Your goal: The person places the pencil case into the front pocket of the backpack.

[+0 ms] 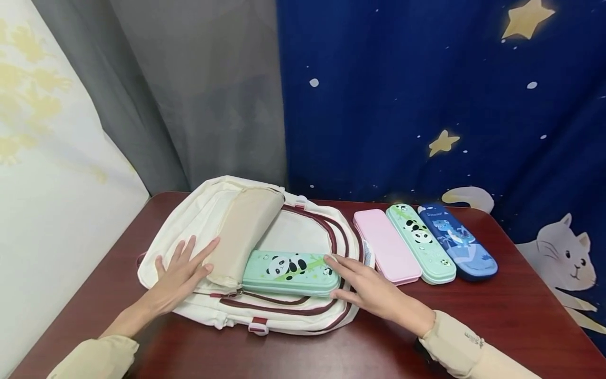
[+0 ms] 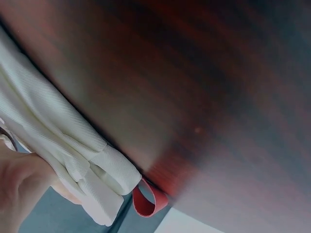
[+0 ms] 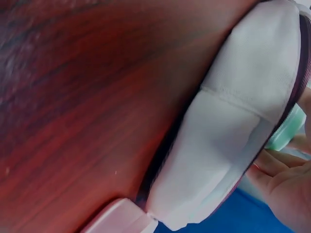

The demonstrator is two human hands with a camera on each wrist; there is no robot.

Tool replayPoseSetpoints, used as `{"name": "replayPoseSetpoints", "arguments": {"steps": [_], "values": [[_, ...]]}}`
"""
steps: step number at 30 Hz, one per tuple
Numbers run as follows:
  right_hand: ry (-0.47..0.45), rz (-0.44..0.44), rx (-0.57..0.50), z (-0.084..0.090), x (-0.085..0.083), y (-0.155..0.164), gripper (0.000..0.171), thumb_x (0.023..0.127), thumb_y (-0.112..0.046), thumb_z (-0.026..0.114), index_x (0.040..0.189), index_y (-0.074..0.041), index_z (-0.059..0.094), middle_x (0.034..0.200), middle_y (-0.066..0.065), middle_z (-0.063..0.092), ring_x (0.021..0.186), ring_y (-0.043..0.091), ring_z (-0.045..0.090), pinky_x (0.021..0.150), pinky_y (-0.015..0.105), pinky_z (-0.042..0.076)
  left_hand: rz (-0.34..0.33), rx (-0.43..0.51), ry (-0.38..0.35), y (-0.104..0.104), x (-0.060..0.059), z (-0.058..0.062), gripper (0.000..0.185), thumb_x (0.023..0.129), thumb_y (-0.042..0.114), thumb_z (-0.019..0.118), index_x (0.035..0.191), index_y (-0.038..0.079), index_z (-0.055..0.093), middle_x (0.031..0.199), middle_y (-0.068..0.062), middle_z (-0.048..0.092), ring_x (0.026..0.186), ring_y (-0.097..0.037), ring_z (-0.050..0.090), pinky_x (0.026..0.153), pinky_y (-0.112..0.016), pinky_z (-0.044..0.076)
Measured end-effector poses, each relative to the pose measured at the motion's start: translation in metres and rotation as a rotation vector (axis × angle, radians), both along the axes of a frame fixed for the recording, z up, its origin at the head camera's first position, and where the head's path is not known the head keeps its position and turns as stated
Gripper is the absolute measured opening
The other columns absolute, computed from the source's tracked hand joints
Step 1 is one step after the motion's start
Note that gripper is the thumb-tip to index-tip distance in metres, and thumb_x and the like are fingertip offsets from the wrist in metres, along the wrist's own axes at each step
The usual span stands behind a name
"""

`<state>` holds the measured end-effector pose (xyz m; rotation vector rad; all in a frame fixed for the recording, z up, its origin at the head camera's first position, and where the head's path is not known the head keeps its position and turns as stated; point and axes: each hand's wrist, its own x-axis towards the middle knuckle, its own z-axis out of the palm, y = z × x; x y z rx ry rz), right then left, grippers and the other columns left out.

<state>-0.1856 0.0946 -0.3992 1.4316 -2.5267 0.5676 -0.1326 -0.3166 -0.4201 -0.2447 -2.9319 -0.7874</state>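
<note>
A cream backpack (image 1: 303, 227) with dark red zips lies on the table, its beige front panel (image 1: 246, 226) folded back to the left. On the opened part lies a mint-green pencil case (image 1: 293, 268) with a panda print, its left end hidden under the folded panel. My right hand (image 1: 371, 289) holds the case's right end, thumb at the near corner and fingertips at the far one. In the right wrist view, the green case (image 3: 289, 128) shows between the fingers. My left hand (image 1: 177, 279) rests with fingers spread on the backpack, fingertips at the folded panel.
Right of the backpack lie a pink pencil case (image 1: 385, 245), another green panda pencil case (image 1: 421, 242) and a blue dinosaur one (image 1: 456, 242), side by side. The dark red table (image 1: 303, 355) backs onto curtains (image 1: 388, 105). A red loop (image 2: 148, 201) sticks out from the backpack.
</note>
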Motion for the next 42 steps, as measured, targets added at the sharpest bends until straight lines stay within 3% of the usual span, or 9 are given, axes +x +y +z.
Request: {"name": "replayPoseSetpoints", "arguments": {"steps": [16,21,25,31,42], "values": [[0.073,0.037,-0.041,-0.001,0.003,-0.059,0.068,0.082,-0.039,0.068,0.134,0.000,0.048,0.120,0.021,0.056,0.104,0.030,0.059,0.086,0.037,0.047,-0.053,0.136,0.039,-0.007,-0.003,0.004,0.058,0.096,0.035,0.047,0.148,0.036,0.021,0.151,-0.025,0.010,0.135,-0.048,-0.001,0.085,-0.074,-0.008],[-0.012,0.029,-0.051,-0.007,0.005,-0.074,0.066,0.084,-0.036,0.069,0.133,0.001,0.047,0.122,0.017,0.055,0.105,0.025,0.059,0.087,0.033,0.047,-0.044,0.120,0.036,-0.006,0.000,0.004,0.059,0.095,0.036,0.049,0.148,0.036,0.023,0.150,-0.025,0.010,0.134,-0.049,0.001,0.084,-0.075,-0.008],[-0.119,-0.001,-0.067,-0.003,0.001,-0.070,0.063,0.084,-0.033,0.069,0.134,-0.002,0.047,0.126,0.013,0.055,0.113,0.021,0.054,0.093,0.033,0.043,-0.040,0.100,0.043,-0.006,0.000,0.003,0.060,0.094,0.036,0.050,0.148,0.035,0.023,0.150,-0.026,0.011,0.134,-0.049,0.002,0.084,-0.076,-0.008],[-0.238,-0.036,-0.091,0.001,-0.007,-0.065,0.059,0.082,-0.028,0.072,0.129,0.001,0.052,0.121,0.013,0.060,0.108,0.019,0.058,0.091,0.033,0.044,-0.031,0.069,0.059,-0.008,0.000,0.002,0.060,0.094,0.037,0.050,0.147,0.036,0.023,0.149,-0.026,0.013,0.133,-0.050,0.006,0.084,-0.076,-0.004],[-0.209,-0.014,-0.075,-0.004,-0.004,-0.078,0.057,0.083,-0.030,0.071,0.123,0.008,0.055,0.117,0.017,0.061,0.107,0.022,0.058,0.088,0.032,0.046,-0.029,0.062,0.132,-0.002,-0.004,-0.005,0.061,0.091,0.039,0.056,0.145,0.037,0.030,0.152,-0.018,0.006,0.138,-0.035,0.003,0.082,-0.078,0.000]]}}
